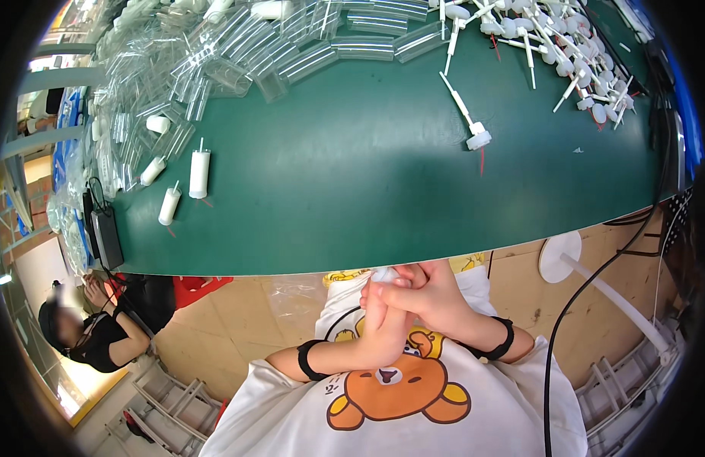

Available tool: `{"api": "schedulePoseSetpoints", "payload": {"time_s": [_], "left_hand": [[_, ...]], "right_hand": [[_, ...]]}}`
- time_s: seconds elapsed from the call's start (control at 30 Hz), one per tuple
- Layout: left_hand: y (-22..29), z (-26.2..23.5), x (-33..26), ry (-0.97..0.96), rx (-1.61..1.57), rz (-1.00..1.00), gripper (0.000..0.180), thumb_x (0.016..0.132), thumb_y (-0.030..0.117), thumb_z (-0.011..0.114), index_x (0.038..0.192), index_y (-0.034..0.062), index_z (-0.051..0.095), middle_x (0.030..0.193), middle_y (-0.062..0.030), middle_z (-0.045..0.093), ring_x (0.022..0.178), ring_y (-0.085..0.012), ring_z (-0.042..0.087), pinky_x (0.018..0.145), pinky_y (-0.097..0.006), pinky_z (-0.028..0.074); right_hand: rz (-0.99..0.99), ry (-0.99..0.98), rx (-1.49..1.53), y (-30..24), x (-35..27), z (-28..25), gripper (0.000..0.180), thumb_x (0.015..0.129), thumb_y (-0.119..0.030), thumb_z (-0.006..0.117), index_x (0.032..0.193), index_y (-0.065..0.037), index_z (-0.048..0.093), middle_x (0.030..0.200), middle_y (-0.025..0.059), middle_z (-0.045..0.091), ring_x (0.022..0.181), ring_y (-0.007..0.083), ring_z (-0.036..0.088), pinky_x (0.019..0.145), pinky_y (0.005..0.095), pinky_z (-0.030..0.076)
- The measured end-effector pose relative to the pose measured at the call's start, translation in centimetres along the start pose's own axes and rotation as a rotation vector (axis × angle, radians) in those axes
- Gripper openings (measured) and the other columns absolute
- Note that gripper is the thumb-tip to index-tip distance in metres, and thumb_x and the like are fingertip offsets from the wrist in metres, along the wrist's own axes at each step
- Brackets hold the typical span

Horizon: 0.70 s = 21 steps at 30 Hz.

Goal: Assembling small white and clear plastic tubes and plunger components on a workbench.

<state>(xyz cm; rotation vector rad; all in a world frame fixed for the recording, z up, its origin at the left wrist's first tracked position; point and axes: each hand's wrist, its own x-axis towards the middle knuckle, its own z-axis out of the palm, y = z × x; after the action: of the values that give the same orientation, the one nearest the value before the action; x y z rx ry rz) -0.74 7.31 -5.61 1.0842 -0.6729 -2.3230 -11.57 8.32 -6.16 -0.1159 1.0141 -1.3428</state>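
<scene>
Pressing a small white piece between two hands

Clasping together near the chest, below the near edge of the green table (pixel 383 206), the left hand (pixel 383 335) and right hand (pixel 428 297) close around a small white plastic piece (pixel 381 276), mostly hidden. It looks light, stiff and smooth, best pinched at its sides. Clear tubes (pixel 291 53) lie far left, white plungers (pixel 550 46) far right.

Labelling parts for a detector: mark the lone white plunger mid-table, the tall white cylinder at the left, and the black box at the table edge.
white plunger (pixel 479 139), head view, on its round cap.
white cylinder (pixel 199 174), head view, mid-body.
black box (pixel 107 238), head view, top face.
</scene>
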Motion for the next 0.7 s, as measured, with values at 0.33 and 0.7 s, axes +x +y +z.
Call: {"api": "schedulePoseSetpoints", "payload": {"time_s": [0.33, 0.7], "left_hand": [[-1.4, 0.8, 0.7, -0.024, -0.119, 0.126, 0.010, 0.097, 0.015, 0.036, 0.104, 0.0085, 0.039, 0.099, -0.0028, 0.043, 0.096, -0.0126, 0.044, 0.089, -0.029, 0.037], [-1.7, 1.9, 1.2, -0.020, -0.169, 0.253, 0.013, 0.099, 0.015, 0.032, 0.105, 0.0074, 0.039, 0.104, -0.0033, 0.044, 0.100, -0.0122, 0.044, 0.092, -0.028, 0.036]], "right_hand": [[0.141, -0.072, -0.213, -2.1, 0.6, -0.9, 0.026, 0.068, -0.002, 0.070, 0.088, -0.003, 0.054, 0.075, -0.0035, 0.046, 0.071, 0.0075, 0.048, 0.062, 0.0222, 0.043], [0.137, -0.081, -0.349, -3.7, 1.2, -0.9, 0.028, 0.061, -0.008, 0.074, 0.073, -0.007, 0.050, 0.069, -0.0050, 0.043, 0.062, 0.0059, 0.040, 0.055, 0.0218, 0.034]]}}
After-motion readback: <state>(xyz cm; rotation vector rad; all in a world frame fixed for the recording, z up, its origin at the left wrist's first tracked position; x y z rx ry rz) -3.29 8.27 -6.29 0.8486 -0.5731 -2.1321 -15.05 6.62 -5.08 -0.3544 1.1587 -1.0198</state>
